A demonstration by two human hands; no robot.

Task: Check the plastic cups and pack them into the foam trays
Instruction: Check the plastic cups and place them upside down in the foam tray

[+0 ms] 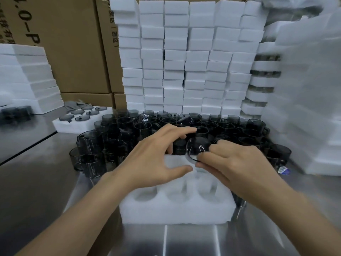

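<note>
Steel table (36,191) carries a foam tray (175,213), with crowded dark cups (230,126) just behind that tray, a filled tray (73,126) behind-left of it, foam stacks (184,71) further behind, and possibly a grey cloth (73,105) far behind-left.

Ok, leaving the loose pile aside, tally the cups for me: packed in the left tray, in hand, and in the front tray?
Packed cups in the left foam tray: 6
Held cup in the right hand: 1
Cups in the front foam tray: 0 in the 3 pockets that show; the far ones are hidden
Total: 7
</note>
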